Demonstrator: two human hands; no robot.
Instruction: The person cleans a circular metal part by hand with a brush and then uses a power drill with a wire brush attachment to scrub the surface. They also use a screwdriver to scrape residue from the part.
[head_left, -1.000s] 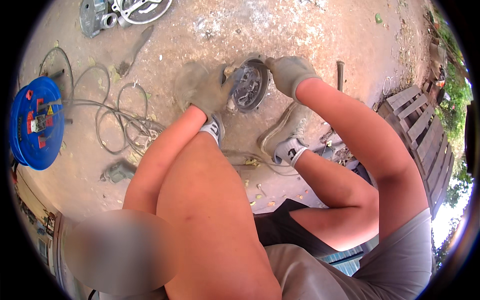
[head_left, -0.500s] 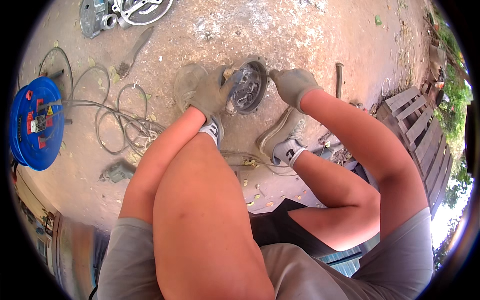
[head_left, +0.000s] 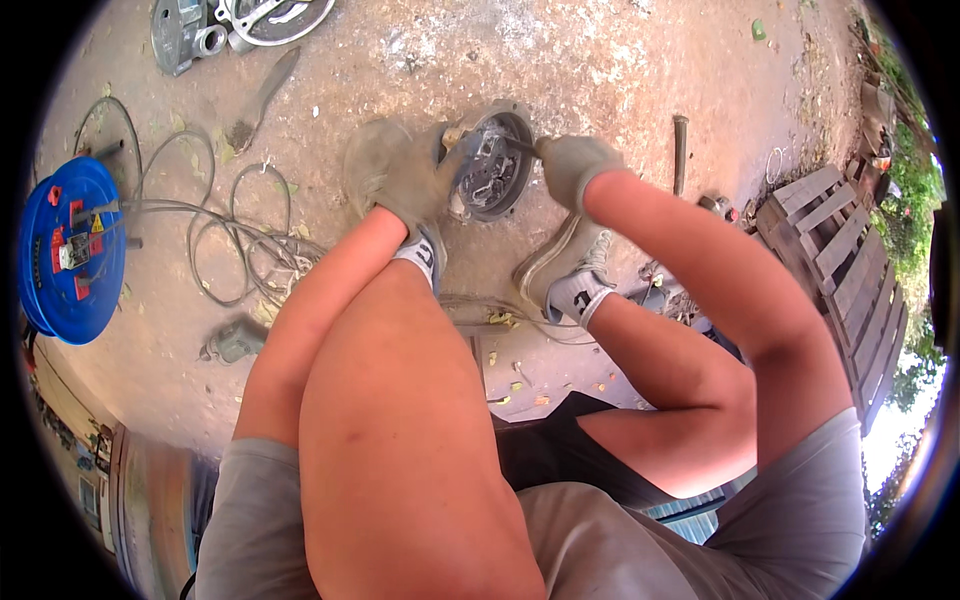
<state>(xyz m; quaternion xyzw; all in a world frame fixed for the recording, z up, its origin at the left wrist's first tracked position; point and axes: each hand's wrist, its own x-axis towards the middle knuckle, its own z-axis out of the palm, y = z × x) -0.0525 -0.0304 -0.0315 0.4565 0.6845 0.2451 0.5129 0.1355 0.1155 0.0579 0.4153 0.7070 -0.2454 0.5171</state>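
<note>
A round, hollow metal housing (head_left: 521, 178) with a dark rim stands tilted on the ground between my shoes, its open side facing right. Several loose or broken grey pieces show inside it. My gloved left hand (head_left: 408, 180) is closed on the housing's left side, its fingers somewhat smeared by motion. In my gloved right hand (head_left: 578, 168), closed as a fist at the housing's right, is a thin dark rod-like tool (head_left: 523, 147). The tool points left, over the rim and into the opening; its handle is hidden in the glove.
Left of me are a blue cable reel (head_left: 75, 250), looped cable (head_left: 232, 235) and a power tool (head_left: 235, 340). Metal castings (head_left: 180, 35) and a flat dark blade-like piece (head_left: 270, 90) lie at far left. A metal bar (head_left: 680, 155) and wooden pallet (head_left: 835, 250) are at right.
My right hand has shifted slightly left, and the tool now shows reaching into the housing. The housing has tilted or turned slightly, with my left hand still on it.
</note>
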